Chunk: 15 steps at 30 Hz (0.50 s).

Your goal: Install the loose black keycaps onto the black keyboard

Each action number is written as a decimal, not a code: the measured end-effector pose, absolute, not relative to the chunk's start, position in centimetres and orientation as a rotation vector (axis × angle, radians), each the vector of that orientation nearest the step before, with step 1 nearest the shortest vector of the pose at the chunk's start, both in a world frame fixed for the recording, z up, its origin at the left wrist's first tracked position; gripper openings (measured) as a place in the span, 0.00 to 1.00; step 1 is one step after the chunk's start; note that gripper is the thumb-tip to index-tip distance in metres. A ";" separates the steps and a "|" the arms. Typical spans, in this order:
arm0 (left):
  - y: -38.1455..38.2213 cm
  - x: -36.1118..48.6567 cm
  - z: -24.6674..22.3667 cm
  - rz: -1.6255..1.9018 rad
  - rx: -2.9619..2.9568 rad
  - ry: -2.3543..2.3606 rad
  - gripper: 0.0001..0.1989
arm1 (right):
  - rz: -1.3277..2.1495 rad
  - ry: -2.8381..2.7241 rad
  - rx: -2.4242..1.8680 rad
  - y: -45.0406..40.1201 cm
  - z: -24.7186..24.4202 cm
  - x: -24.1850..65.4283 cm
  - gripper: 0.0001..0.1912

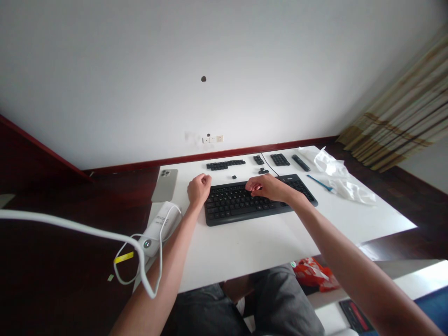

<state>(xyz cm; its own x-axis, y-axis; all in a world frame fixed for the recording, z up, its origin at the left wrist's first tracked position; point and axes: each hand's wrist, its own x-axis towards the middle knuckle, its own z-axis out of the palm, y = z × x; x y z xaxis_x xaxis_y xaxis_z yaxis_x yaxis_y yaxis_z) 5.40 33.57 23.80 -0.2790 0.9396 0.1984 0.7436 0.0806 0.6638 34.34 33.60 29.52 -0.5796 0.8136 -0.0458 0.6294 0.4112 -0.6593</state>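
Observation:
A black keyboard (238, 205) lies on the white table, with dark gaps in its upper rows where keycaps are off. My right hand (268, 187) is over the middle of it, fingers curled down towards the keys. Whatever those fingertips hold, if anything, is too small to make out. Beside the keyboard's upper left corner, my left hand (199, 188) is closed like a fist, its inside hidden. Behind the keyboard lie a loose keycap (234, 177), a row of keycaps (226, 164), a small group of keycaps (258, 160) and a number-pad block of keycaps (280, 159).
At the left edge are a phone (164, 185) and a white power strip (157, 226) with a looping white cable (87, 229). To the right lie a black remote control (300, 163), a blue brush-like tool (320, 183) and crumpled white plastic (353, 190). A wall stands behind the table.

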 end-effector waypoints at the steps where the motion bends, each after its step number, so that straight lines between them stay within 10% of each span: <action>1: 33.6 5.4 23.8 1.004 1.686 2.078 0.18 | 0.934 -2.395 -1.251 33.6 29.6 34.3 0.09; 15: 33.6 5.5 23.9 1.006 1.681 2.079 0.18 | 0.906 -2.488 -1.282 33.9 29.9 33.6 0.09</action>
